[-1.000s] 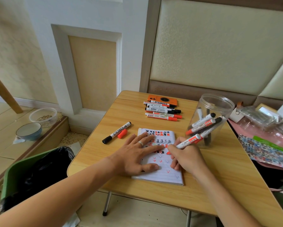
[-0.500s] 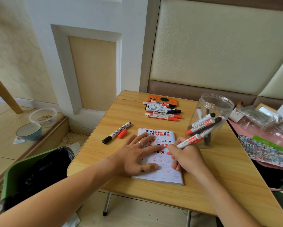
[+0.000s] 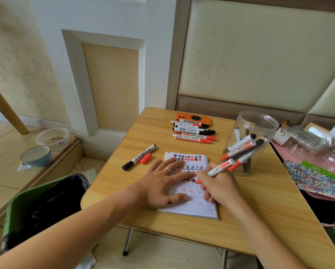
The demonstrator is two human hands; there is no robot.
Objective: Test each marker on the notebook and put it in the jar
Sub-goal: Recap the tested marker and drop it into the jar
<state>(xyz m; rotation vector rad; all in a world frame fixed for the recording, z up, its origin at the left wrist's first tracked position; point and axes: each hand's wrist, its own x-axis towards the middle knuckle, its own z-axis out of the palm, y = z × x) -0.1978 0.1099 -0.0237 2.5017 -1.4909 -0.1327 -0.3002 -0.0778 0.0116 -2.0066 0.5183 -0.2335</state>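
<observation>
Red marker tested on notebook

The marker (image 3: 219, 169) is pinched by the right hand (image 3: 220, 188), tip on the notebook (image 3: 191, 207), which is pressed flat by the left hand's (image 3: 158, 188) spread fingers (image 3: 179, 176); the jar (image 3: 249, 141) is seen just beyond.

An orange phone (image 3: 193, 119) lies at the surface's (image 3: 259, 210) far edge; 2 bowls (image 3: 36, 155) sit on the floor beside a green bin (image 3: 19, 208).

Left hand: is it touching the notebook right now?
Touching. The head view shows the left hand lying flat with fingers spread on the notebook page, no gap visible.
</observation>
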